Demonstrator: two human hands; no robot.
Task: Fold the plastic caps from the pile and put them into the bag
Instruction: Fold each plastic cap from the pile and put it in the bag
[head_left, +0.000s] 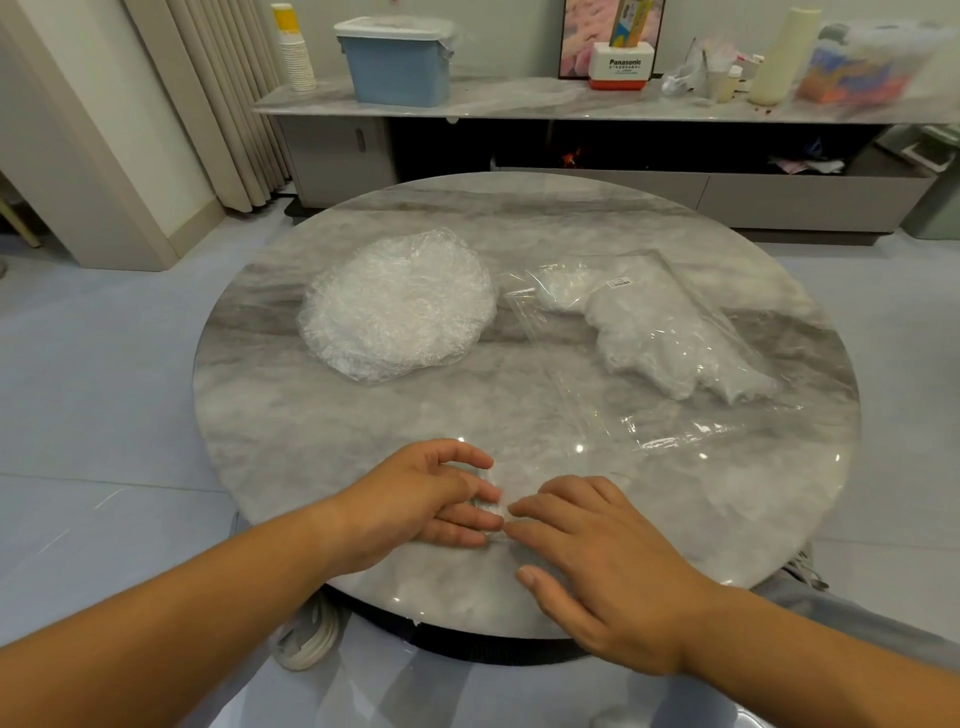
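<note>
Pressed down on the plastic cap (491, 501) from both sides: left hand (431, 499) with fingers near straight on its left part, thumb lifted clear; right hand (597, 556) spread flat, fingertips on its right part. Neither curled round it. Lies clear and crumpled, close to the near rim of the round marble table (322, 447). Further out on the right, flat on the marble, the clear bag (675, 426), holding a white wad of folded caps (660, 343) in its far half, near half wrinkled and flat. On the left, apart from the bag, the pile (400, 306), domed. Bare marble between pile, bag and hands.
</note>
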